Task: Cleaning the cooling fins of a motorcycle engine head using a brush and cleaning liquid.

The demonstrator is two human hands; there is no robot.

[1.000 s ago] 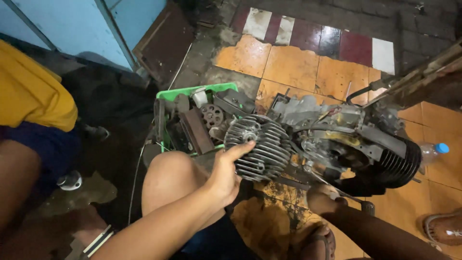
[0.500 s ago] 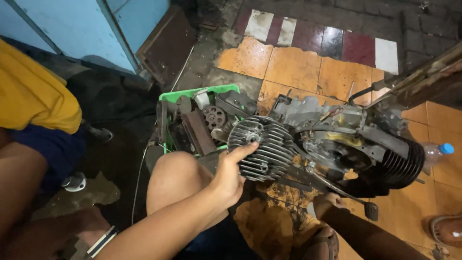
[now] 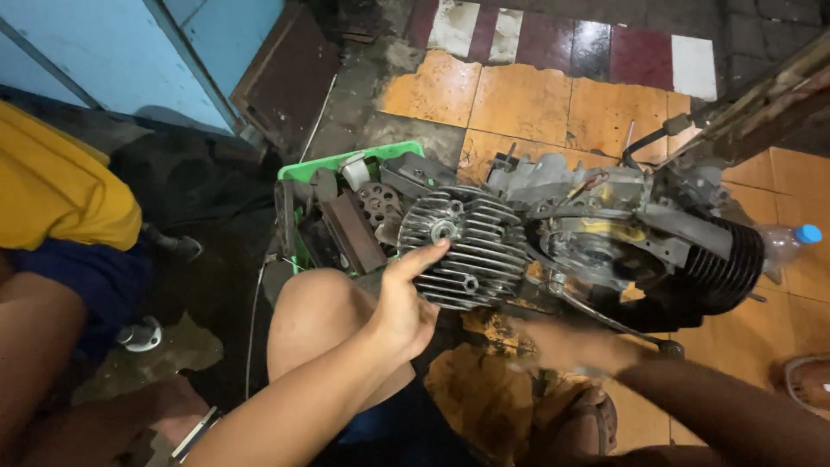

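Left hand: the left hand [image 3: 405, 304] reached up from over the person's bare knee [image 3: 316, 316]; its fingers [image 3: 425, 253] were stretched out and fairly open, tips pressed against the finned cylinder head [image 3: 462, 246], not wrapped around it.
Right hand: the right hand [image 3: 566, 346] sat low under the engine [image 3: 605, 238], blurred; whether its fingers were curled or spread could not be told, nor whether it held anything.
Cylinder head: round, grey, ribbed with fins, at the left end of the engine, tilted toward the camera, just right of the green crate [image 3: 346, 164].
Engine: a greasy small motor lay across the middle of the view above the person's lap, with a second black finned cylinder [image 3: 722, 264] at its right end.
Crate: it held dark metal parts, among them a toothed sprocket [image 3: 379, 203].
Floor: orange tiles [image 3: 519, 104] lay beyond the engine, dark wet ground to the left.
Bottle: a clear plastic bottle with a blue cap [image 3: 791, 242] lay just beside the black cylinder.
Other person: someone in a yellow shirt [image 3: 56, 186] sat at the left edge, well apart from the engine.
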